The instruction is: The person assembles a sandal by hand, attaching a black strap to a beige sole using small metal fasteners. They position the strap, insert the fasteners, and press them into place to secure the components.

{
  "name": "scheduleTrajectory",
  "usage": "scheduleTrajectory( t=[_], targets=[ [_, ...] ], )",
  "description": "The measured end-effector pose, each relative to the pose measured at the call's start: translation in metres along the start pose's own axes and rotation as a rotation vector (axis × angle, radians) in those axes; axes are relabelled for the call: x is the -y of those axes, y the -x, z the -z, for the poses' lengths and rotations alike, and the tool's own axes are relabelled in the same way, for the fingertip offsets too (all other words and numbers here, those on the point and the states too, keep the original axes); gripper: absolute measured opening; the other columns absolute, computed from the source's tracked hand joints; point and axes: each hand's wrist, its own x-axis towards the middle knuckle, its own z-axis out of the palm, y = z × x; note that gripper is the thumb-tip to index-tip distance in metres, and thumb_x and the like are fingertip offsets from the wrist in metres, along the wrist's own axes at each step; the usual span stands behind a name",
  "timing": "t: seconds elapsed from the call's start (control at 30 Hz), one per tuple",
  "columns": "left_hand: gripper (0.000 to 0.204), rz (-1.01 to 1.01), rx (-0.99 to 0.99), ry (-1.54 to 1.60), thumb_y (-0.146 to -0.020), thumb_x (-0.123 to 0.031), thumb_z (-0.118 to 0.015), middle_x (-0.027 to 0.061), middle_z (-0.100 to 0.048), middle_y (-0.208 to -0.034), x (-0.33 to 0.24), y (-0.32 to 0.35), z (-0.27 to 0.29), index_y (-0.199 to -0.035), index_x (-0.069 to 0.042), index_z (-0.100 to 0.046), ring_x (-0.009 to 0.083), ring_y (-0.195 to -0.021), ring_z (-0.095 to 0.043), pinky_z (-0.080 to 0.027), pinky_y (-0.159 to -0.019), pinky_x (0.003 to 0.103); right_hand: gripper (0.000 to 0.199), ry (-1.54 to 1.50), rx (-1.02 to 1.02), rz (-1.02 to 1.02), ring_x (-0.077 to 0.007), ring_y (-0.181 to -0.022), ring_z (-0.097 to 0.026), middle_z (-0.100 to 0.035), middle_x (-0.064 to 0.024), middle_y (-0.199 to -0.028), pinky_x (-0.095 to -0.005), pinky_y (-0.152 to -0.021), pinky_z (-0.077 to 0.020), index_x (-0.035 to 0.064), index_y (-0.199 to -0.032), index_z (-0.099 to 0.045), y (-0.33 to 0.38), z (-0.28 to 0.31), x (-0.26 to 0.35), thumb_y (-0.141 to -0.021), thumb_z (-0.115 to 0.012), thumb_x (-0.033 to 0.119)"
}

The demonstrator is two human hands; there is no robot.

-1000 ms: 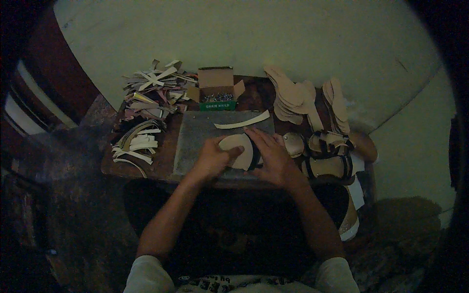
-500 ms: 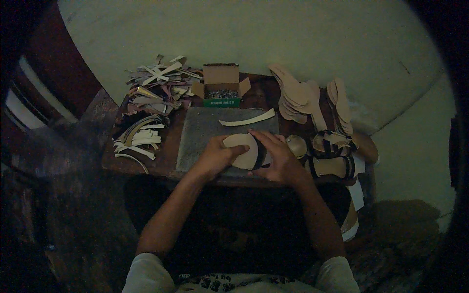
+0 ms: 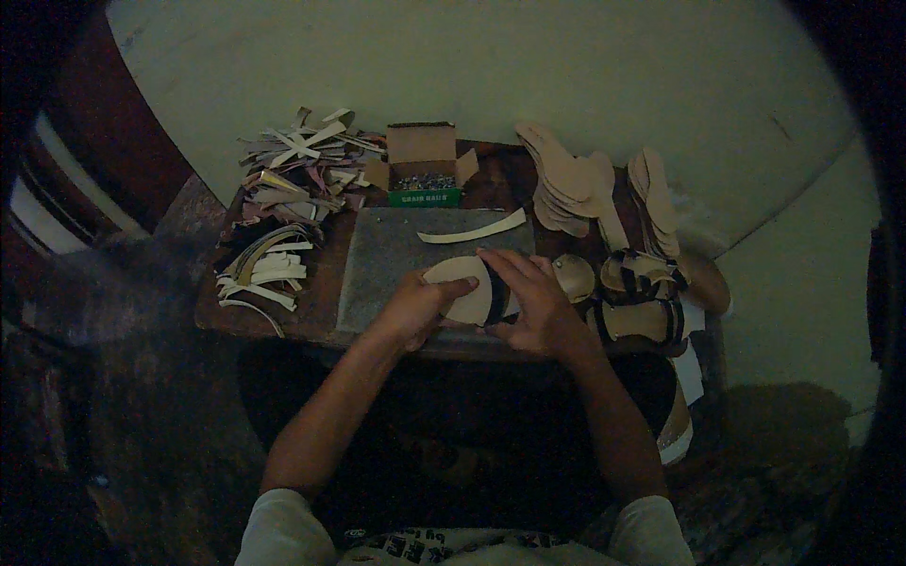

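Observation:
My left hand (image 3: pixel 412 307) and my right hand (image 3: pixel 533 302) both hold a pale sandal sole (image 3: pixel 464 288) with a dark strap across it, over the near edge of a grey stone slab (image 3: pixel 387 255). My left thumb lies on the sole's left side. My right fingers press on the strap at the sole's right part. A loose pale strip (image 3: pixel 472 231) lies on the slab just beyond the sole.
A small wooden table (image 3: pixel 283 316) bears the slab. Piles of cut strips (image 3: pixel 283 170) lie at the left, an open cardboard box of small nails (image 3: pixel 422 170) at the back, stacked soles (image 3: pixel 576 179) and strapped sandals (image 3: pixel 642 292) at the right. A pale wall stands behind.
The sole has shifted slightly in my hands and my right fingers now lie further over the strap. Both hands stay at the slab's near edge.

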Motion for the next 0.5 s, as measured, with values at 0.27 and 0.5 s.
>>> scheduleTrajectory(
  t=[0.27,0.5],
  targets=[
    [0.029,-0.032,-0.061,-0.093,-0.084,-0.009,-0.073,0.0130,-0.069,-0.099,0.004,-0.005,0.000,-0.108,0.004,-0.062,0.0222,-0.085,-0.068,-0.057,-0.074,0.037,0.105,-0.058,0.091,-0.083,-0.0344,-0.128,-0.047,-0.049,-0.0163,-0.139,-0.0474,-0.109,-0.0285,0.0084,-0.145,-0.035,-0.001,0.002,-0.004,-0.057,-0.089,0.028],
    [0.035,-0.040,-0.066,-0.122,-0.081,-0.012,-0.077,0.0131,-0.069,-0.098,-0.001,-0.001,0.000,-0.109,0.003,-0.062,0.0229,-0.086,-0.068,-0.056,-0.075,0.036,0.099,-0.192,0.053,-0.119,-0.0331,-0.123,-0.049,-0.053,-0.0113,-0.137,-0.0410,-0.105,-0.0385,0.0124,-0.141,-0.044,0.000,0.018,0.004,-0.054,-0.091,0.024]
  ],
)
